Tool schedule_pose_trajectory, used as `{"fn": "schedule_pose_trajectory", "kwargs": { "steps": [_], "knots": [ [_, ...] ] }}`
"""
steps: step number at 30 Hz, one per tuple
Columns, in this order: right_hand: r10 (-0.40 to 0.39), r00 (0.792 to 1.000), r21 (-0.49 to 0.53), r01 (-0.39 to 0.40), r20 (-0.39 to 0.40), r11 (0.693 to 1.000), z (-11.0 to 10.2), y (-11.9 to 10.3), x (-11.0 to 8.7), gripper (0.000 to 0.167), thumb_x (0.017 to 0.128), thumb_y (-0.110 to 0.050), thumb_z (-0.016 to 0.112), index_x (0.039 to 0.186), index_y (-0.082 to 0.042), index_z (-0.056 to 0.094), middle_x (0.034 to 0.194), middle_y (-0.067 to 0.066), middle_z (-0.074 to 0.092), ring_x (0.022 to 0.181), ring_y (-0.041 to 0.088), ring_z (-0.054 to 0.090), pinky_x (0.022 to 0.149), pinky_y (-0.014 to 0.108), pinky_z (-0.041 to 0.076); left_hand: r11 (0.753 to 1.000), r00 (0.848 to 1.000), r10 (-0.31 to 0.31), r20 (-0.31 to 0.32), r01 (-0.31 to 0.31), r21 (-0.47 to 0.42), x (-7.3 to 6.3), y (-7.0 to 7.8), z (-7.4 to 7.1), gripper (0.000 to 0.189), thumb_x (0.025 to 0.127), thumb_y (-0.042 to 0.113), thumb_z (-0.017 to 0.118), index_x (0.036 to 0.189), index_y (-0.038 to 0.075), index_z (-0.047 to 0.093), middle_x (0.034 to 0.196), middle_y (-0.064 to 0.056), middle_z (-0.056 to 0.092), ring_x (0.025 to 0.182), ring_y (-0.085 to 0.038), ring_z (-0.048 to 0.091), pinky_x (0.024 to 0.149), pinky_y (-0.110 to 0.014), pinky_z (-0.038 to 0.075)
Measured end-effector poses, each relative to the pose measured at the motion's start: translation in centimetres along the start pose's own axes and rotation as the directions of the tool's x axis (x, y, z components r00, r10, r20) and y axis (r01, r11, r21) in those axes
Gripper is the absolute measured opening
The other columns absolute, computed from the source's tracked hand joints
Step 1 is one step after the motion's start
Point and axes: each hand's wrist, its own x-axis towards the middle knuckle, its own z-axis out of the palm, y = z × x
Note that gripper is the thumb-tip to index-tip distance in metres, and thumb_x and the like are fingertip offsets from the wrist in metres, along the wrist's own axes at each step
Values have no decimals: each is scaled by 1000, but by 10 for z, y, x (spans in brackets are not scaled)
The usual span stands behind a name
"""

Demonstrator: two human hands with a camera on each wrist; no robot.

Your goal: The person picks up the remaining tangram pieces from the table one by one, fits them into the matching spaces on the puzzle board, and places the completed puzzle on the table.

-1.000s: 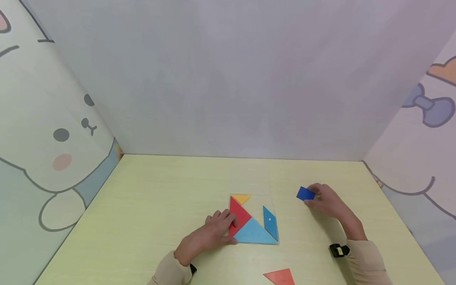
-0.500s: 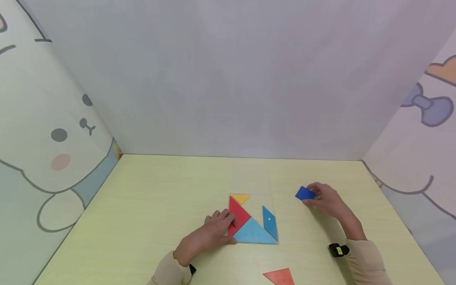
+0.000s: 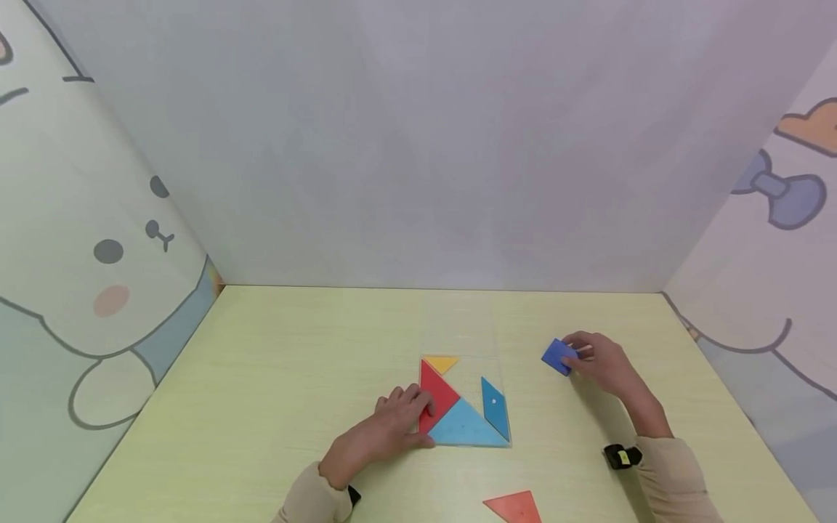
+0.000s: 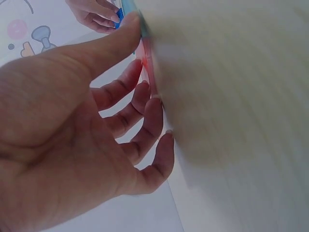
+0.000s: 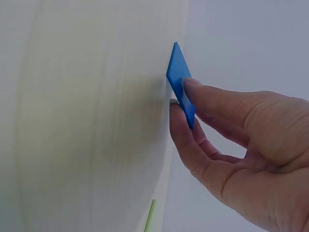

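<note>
Blue square (image 3: pixel 554 354) sits in the right hand (image 3: pixel 604 367), above the table (image 3: pixel 294 349) and off to the right of the tray (image 3: pixel 467 376). The right thumb presses one face and a finger the other, with only its thickness between them; the other fingers curl behind. It tilts, and whether a corner touches the table I cannot tell.

The left hand (image 3: pixel 389 427) is loosely bent, pinching nothing, its fingertips on the red triangle (image 3: pixel 443 394) and the tray's left edge, probably steadying it.

The step in hand looks like turning the square to suit its place. Bringing it over calls for a leftward carry, levelling, and lining up its sides.

Bare tray floor shows between the red triangle, yellow triangle (image 3: pixel 441 363) and parallelogram (image 3: pixel 495 408). Below, the light-blue triangle (image 3: pixel 466 427) borders red; its slanted edge could catch a low corner. Plain tabletop lies between tray and square, giving sideways room. Nearer the person, the coral triangle (image 3: pixel 516 506) is cut by the view's bottom edge.
</note>
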Motion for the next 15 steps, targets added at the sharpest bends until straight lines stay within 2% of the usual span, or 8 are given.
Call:
{"fn": "schedule_pose_trajectory", "kwargs": {
  "steps": [7, 15],
  "knots": [
    [-35, 999, -12, 34, -39, 999, 1, 4, 1, 21, 99, -5, 68, 117, 5, 66, 107, 26, 69, 95, 45, 69, 78, 53, 57, 1000, 1000, -4, 7, 4, -9, 0, 1, -1, 36, 90, 28, 81, 109, 18, 52, 105, 5, 45, 95, -13, 38, 78, -34, 30],
    [-31, 999, 7, 31, -34, 999, 0, 4, 1, 24, 99, -6, 67, 121, 4, 66, 111, 25, 70, 98, 44, 69, 80, 54, 57, 1000, 1000, -18, 15, 18, -9, 0, 1, -1, 37, 90, 28, 81, 109, 19, 51, 104, 5, 44, 97, -13, 39, 78, -35, 30]
  ]
}}
